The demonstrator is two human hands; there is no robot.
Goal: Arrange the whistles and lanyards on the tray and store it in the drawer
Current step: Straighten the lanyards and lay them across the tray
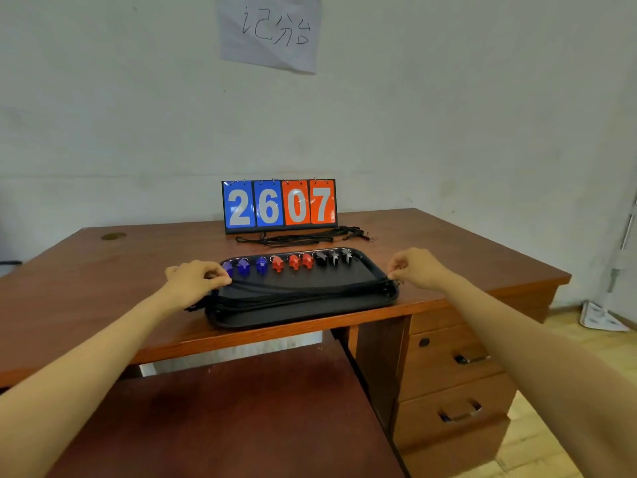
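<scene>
A reddish-brown wooden desk (103, 281) carries everything. A flip scoreboard (279, 205) stands upright at its back, close to the wall, showing 26 on blue cards and 07 on red. Just in front of the scoreboard's base, running out to its right, lies a loose bundle of black lanyards (303, 238). Further forward of the scoreboard, at the desk's front edge, sits a black tray (293, 320), slightly askew. The tray's lanyards (198, 306) trail their ends over its rim onto the wood, forward and left of the scoreboard. Well to the scoreboard's left is a round brass-coloured cable grommet (113, 236).
</scene>
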